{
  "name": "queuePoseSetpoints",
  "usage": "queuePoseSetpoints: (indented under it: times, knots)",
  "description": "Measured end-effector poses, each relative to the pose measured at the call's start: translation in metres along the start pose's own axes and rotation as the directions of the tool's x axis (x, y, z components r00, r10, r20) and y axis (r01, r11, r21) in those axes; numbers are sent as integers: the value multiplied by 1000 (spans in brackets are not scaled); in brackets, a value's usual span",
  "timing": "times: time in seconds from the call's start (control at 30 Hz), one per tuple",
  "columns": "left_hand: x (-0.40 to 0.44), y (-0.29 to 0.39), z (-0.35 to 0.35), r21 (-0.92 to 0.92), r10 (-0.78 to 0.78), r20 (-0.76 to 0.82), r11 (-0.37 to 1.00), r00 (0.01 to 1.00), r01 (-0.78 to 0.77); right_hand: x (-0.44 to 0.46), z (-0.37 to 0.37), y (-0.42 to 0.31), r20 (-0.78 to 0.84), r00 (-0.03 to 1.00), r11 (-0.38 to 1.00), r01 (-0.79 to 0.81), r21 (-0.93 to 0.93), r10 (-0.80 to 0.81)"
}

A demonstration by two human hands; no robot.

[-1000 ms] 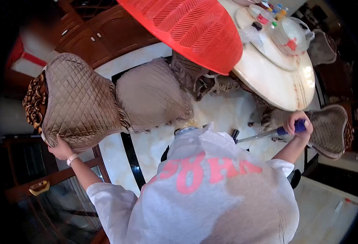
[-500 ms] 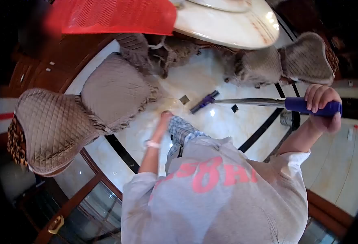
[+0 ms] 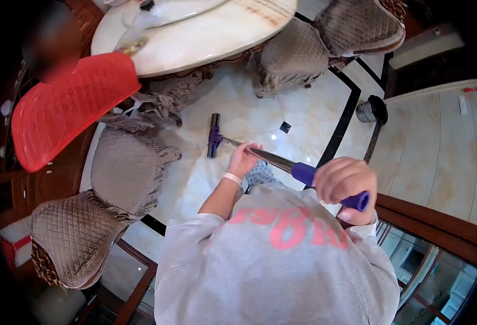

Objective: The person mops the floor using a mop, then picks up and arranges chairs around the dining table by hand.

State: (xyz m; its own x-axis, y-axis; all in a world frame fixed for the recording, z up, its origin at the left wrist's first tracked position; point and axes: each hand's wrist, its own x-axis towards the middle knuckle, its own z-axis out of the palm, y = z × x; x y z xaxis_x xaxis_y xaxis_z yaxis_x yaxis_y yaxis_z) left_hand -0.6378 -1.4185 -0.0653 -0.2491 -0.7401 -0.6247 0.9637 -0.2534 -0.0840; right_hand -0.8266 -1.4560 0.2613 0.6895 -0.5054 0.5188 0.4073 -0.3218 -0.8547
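Mop (image 3: 273, 159) near chairs (image 3: 122, 170) and table (image 3: 211, 47).

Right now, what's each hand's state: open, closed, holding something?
Left hand: at the shiny pole; whether closed cannot be told.
Right hand: closed around the purple handle.

Red perforated basket (image 3: 79, 111), round pale-topped table (image 3: 211, 46), quilted chair (image 3: 100, 214) at left; black-lined bin (image 3: 365, 112) at right

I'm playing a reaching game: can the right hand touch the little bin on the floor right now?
Probably not: the right hand is wrapped around the purple handle, and the little bin stands down on the floor, apart from it. Nothing seems to block the way between, though.
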Motion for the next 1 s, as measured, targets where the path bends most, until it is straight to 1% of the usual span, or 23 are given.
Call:
queuePoseSetpoints:
  times: [0.07,0.1,0.13,0.2,0.27,0.33,0.4,0.43,0.47,0.5,0.53,0.57,0.63,0.67,0.7,0.73,0.8,0.83,0.87,0.9,0.93,0.97,1.0]
  knots:
    - [34,6,8,20,13,47,1000,999,-14,-13,-21,11,-56,998,1000,-2,-6,2]
    - [44,4,21,102,69,15,992,997,-71,-17,-32,16,-84,996,999,36,-26,-38]
    - [54,7,29,105,84,8,991,996,-84,-19,-39,19,-113,991,997,67,-46,-71]
    - [69,19,46,203,47,-6,978,999,-45,-20,-53,26,-134,988,996,69,-64,-77]
    - [89,33,60,208,27,23,978,999,-31,-19,-70,38,-140,981,991,131,-25,-133]
    - [106,54,69,228,-3,45,974,999,-7,-15,-81,49,-200,973,994,107,-35,-112]
    - [132,75,77,259,66,22,963,998,-69,-9,-93,69,-307,950,999,50,-8,-50]
    - [141,82,89,250,120,-53,963,991,-104,-6,-99,84,-344,938,998,45,31,-32]
    - [151,91,93,262,107,-68,961,992,-86,-2,-103,101,-380,925,996,39,75,-8]
    - [162,104,92,294,162,-86,947,983,-131,5,-107,118,-403,915,991,53,124,1]
    - [179,120,89,323,216,-90,930,972,-176,11,-113,139,-365,931,992,70,109,-25]
    - [194,134,83,277,203,-95,946,975,-170,17,-113,157,-363,932,993,33,113,11]
    - [213,159,63,286,189,-151,948,970,-140,25,-106,181,-381,923,994,-11,111,53]
    - [224,168,56,288,193,-197,948,961,-132,27,-99,187,-470,878,986,-15,164,91]
    - [227,172,51,357,129,-167,932,977,-62,27,-89,191,-554,822,975,-12,221,135]
    - [230,175,45,366,117,-187,930,975,-41,23,-80,192,-573,807,974,-16,226,146]
    - [232,178,34,498,46,-445,843,894,204,10,-62,182,-683,711,985,-81,154,165]
    - [219,166,45,499,76,-556,827,827,260,5,-56,175,-695,700,985,-80,155,167]
    - [209,156,48,591,142,-595,745,791,310,1,-49,166,-694,702,987,-118,111,161]
    - [204,149,43,634,58,-610,633,790,443,-5,-43,155,-695,700,985,-158,70,162]
    - [199,138,46,665,-27,-630,498,776,557,-10,-41,146,-745,652,987,-152,56,143]
    - [193,123,49,666,-97,-623,455,776,591,-17,-39,134,-790,601,988,-149,41,124]
    - [182,105,58,666,-167,-617,410,769,624,-21,-39,113,-794,584,978,-195,67,171]
